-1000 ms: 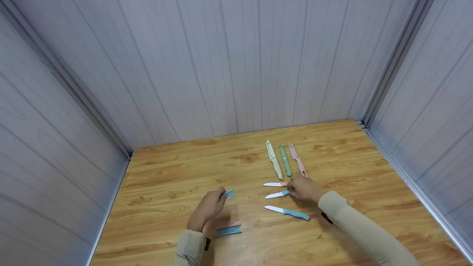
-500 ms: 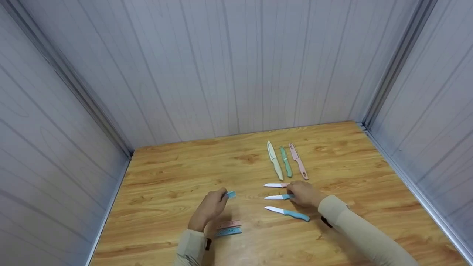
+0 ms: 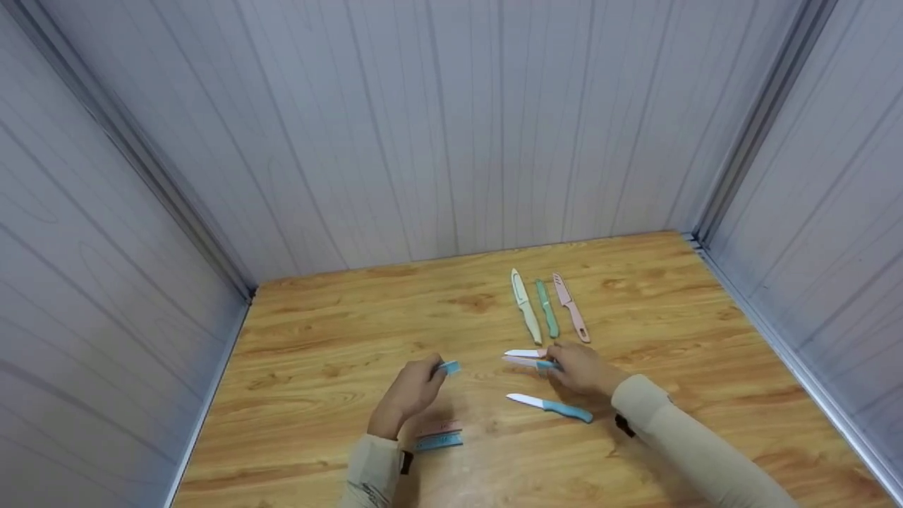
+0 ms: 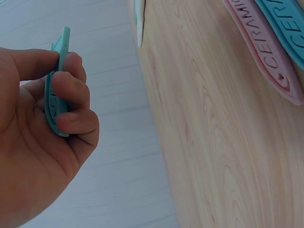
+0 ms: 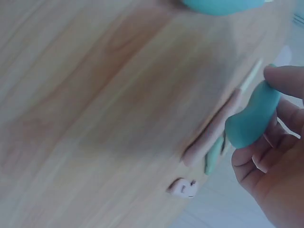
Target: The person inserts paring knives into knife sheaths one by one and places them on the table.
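In the head view my left hand (image 3: 409, 388) pinches a blue knife sheath (image 3: 450, 367) between thumb and fingers; the left wrist view shows the sheath (image 4: 64, 42) on edge, its lower end against the curled fingers. My right hand (image 3: 584, 368) grips a blue-handled, white-bladed paring knife (image 3: 544, 365) by its handle, the blade pointing left toward the sheath. In the right wrist view that blue handle (image 5: 254, 116) is raised off the table. The held knife's blade overlaps a pink-handled knife (image 3: 520, 353) in the head view. Nearer lies a second blue-handled knife (image 3: 564, 410).
By my left wrist lie a pink sheath (image 3: 443, 427) and a blue sheath (image 3: 439, 442), both embossed with lettering. Behind my right hand a cream knife (image 3: 529, 314), a green knife (image 3: 547, 310) and a pink knife (image 3: 570, 305) lie side by side. Panel walls (image 3: 465, 127) surround the wooden table (image 3: 338, 317).
My right hand has taken the middle blue-handled knife by the handle and raised it from the table. My left hand has shifted slightly right with the sheath.
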`<act>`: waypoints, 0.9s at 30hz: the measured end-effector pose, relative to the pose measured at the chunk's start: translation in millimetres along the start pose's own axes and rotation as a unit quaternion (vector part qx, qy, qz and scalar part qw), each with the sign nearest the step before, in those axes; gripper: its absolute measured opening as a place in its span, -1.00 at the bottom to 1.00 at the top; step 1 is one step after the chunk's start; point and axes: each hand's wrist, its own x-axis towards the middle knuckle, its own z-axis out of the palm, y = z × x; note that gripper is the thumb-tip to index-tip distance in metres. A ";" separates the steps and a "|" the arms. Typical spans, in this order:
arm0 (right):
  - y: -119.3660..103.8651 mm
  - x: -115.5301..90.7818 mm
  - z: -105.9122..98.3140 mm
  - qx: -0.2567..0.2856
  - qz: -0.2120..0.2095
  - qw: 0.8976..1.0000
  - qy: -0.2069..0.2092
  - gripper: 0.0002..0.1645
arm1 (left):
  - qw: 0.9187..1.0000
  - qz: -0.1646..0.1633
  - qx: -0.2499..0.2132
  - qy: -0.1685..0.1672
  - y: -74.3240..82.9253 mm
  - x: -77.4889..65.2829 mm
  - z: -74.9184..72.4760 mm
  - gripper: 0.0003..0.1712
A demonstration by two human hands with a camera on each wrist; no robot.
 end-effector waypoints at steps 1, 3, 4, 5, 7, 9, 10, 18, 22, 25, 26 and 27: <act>-1.3 0.1 -1.2 0.003 -0.001 1.000 0.009 -0.89 | 1.000 0.000 -0.003 0.000 1.6 0.6 0.0 -0.82; -5.1 0.6 -4.8 0.008 -0.001 1.000 0.022 -0.90 | 1.000 0.000 -0.011 -0.002 4.6 1.9 0.2 -0.81; -7.4 1.0 -7.2 0.011 0.001 1.000 0.026 -0.91 | 1.000 0.002 -0.014 -0.002 5.8 2.5 0.3 -0.81; -9.9 1.5 -9.7 0.018 0.007 0.999 0.027 -0.91 | 1.000 0.003 -0.016 -0.001 7.1 3.1 0.2 -0.80; -15.8 2.0 -15.4 0.031 0.017 0.999 0.025 -0.90 | 1.000 0.008 -0.021 0.002 9.3 4.6 0.0 -0.80; -21.5 2.3 -21.0 0.045 0.017 0.999 0.019 -0.88 | 0.999 0.017 -0.026 0.004 11.1 6.0 -0.4 -0.80; -23.9 2.6 -23.2 0.049 0.014 0.999 0.018 -0.87 | 0.999 0.020 -0.028 0.005 11.9 6.7 -0.5 -0.80; -41.2 2.8 -35.7 0.040 -0.010 0.999 0.031 -0.86 | 0.999 0.021 -0.035 0.008 17.8 9.8 1.1 -0.81; -49.6 2.6 -40.4 0.045 -0.025 0.998 0.040 -0.89 | 0.999 0.021 -0.038 0.010 20.0 10.4 2.0 -0.80; -55.1 2.8 -43.5 0.055 -0.035 0.997 0.044 -0.84 | 0.999 0.018 -0.037 0.010 21.1 11.0 2.6 -0.78; -56.6 3.2 -44.3 0.057 -0.036 0.997 0.044 -0.82 | 0.999 0.018 -0.036 0.009 21.5 11.3 3.0 -0.78; -58.1 3.5 -45.2 0.058 -0.038 0.997 0.043 -0.78 | 0.999 0.017 -0.035 0.007 21.9 11.5 3.4 -0.78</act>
